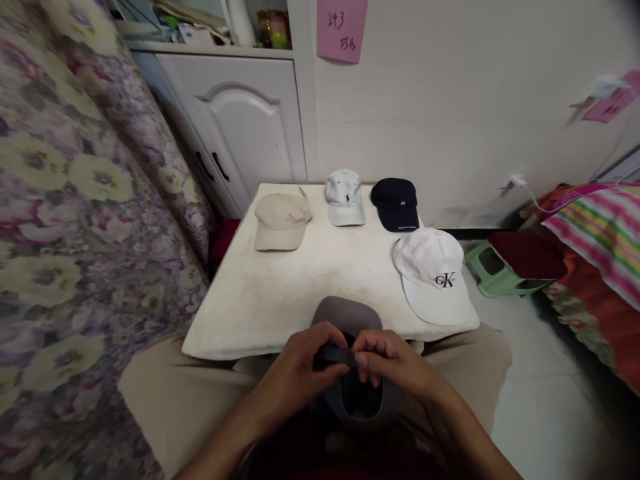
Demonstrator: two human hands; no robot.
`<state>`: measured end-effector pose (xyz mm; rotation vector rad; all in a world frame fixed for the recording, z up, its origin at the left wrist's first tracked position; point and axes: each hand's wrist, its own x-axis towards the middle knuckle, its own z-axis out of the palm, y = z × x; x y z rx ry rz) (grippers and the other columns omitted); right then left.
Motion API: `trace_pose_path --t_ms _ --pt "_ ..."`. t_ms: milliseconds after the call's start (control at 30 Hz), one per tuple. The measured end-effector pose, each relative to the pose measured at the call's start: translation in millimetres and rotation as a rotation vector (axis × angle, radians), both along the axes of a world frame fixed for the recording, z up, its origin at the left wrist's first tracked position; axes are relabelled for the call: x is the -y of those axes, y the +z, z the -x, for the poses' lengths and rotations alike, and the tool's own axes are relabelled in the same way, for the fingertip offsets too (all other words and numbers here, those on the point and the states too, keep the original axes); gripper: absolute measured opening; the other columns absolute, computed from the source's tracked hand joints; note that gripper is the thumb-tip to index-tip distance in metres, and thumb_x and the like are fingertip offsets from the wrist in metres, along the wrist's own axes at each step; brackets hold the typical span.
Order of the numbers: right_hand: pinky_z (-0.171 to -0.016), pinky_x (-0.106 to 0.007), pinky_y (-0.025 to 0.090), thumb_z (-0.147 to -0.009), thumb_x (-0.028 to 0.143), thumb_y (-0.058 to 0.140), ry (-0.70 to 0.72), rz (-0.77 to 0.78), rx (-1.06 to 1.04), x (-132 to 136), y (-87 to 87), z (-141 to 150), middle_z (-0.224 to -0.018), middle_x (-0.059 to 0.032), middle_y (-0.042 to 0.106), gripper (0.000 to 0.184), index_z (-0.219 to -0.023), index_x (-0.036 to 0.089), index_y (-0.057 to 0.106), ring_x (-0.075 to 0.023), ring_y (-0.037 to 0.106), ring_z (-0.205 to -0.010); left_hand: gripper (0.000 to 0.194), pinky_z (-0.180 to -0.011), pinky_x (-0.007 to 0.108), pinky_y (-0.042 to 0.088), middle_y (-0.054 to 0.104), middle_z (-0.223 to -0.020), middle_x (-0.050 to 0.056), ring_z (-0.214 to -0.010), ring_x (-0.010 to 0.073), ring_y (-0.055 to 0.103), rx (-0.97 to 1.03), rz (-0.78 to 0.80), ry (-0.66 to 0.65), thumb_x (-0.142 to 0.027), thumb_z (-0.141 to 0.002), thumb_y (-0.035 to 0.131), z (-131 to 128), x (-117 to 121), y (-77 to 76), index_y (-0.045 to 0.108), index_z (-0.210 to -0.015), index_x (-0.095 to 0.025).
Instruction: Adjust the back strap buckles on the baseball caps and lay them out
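Observation:
A grey cap [345, 315] lies at the near edge of a small white table [300, 287], its back turned toward me. My left hand [303, 370] and my right hand [395, 370] both pinch the cap's dark back strap [334, 355], fingers closed on it. On the table lie a beige cap [281, 221] at the far left, a light blue cap [345, 197] at the far middle, a navy cap [396, 203] to its right, and a white cap [434, 273] with black letters at the right edge.
A floral-covered sofa or bed [75, 220] fills the left. White cabinet doors [240, 127] stand behind the table. A green plastic stool [500, 270] with a dark red cushion sits on the floor at right, beside a striped bedspread [600, 233].

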<state>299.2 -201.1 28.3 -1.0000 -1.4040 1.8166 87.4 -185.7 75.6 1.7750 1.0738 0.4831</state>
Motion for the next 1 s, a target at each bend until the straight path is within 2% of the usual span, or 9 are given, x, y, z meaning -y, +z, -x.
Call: trace_pose_path --t_ms 400,533,600,767,900,1000 --pt "-0.049 -0.019 0.037 -0.088 0.040 0.065 -0.008 -0.011 0.015 -1 -2.8 0 -0.065 0.0019 0.061 0.026 -0.083 0.015 0.061 -0.0070 0.048 -0.050 0.013 -0.064 0.026 0.038 0.062 -0.079 -0.002 -0.071 0.0148 0.053 -0.018 0.018 -0.011 -0.015 -0.078 0.066 -2 -4 0.4 0.065 -0.090 -0.020" --pt "-0.046 -0.019 0.035 -0.087 0.045 0.065 -0.032 -0.006 -0.003 -2 -3.5 2 -0.067 0.0020 0.061 0.030 -0.087 0.015 0.061 -0.0063 0.045 -0.047 0.011 -0.074 0.027 0.042 0.061 -0.092 0.001 -0.084 0.0165 0.057 0.098 -0.027 -0.049 -0.015 -0.080 0.065 -3 -4 -2.5 0.064 -0.090 -0.020" --pt "-0.045 -0.019 0.033 -0.087 0.047 0.065 -0.056 -0.005 -0.008 -1 -4.3 4 -0.064 0.0021 0.061 0.032 -0.084 0.015 0.060 -0.0061 0.044 -0.046 0.010 -0.079 0.028 0.042 0.059 -0.096 0.001 -0.089 0.0167 0.057 0.147 -0.066 -0.059 -0.014 -0.081 0.065 -4 -4 -4.4 0.062 -0.088 -0.021" --pt "-0.042 -0.018 0.031 -0.085 0.046 0.065 -0.142 0.011 0.013 1 -3.0 10 -0.059 0.0028 0.059 0.032 -0.077 0.016 0.057 -0.0059 0.043 -0.042 0.016 -0.074 0.027 0.041 0.057 -0.094 0.001 -0.084 0.0162 0.053 0.107 -0.085 -0.014 -0.019 -0.080 0.068 -5 -2 -7.0 0.052 -0.082 -0.021" --pt "-0.042 -0.018 0.032 -0.084 0.042 0.064 -0.186 0.004 0.054 2 -0.7 13 -0.057 0.0032 0.058 0.028 -0.076 0.017 0.056 -0.0061 0.043 -0.042 0.014 -0.066 0.027 0.038 0.057 -0.082 -0.001 -0.074 0.0155 0.050 0.004 -0.022 0.020 -0.032 -0.088 0.060 -3 1 -7.4 0.053 -0.083 -0.020" --pt "-0.042 -0.018 0.032 -0.084 0.040 0.065 -0.202 -0.013 0.071 3 -0.4 14 -0.058 0.0033 0.057 0.026 -0.075 0.017 0.056 -0.0063 0.043 -0.042 0.024 -0.060 0.026 0.034 0.054 -0.071 -0.003 -0.066 0.0143 0.046 -0.018 0.065 0.048 -0.040 -0.095 0.049 -2 2 -8.6 0.055 -0.083 -0.020"
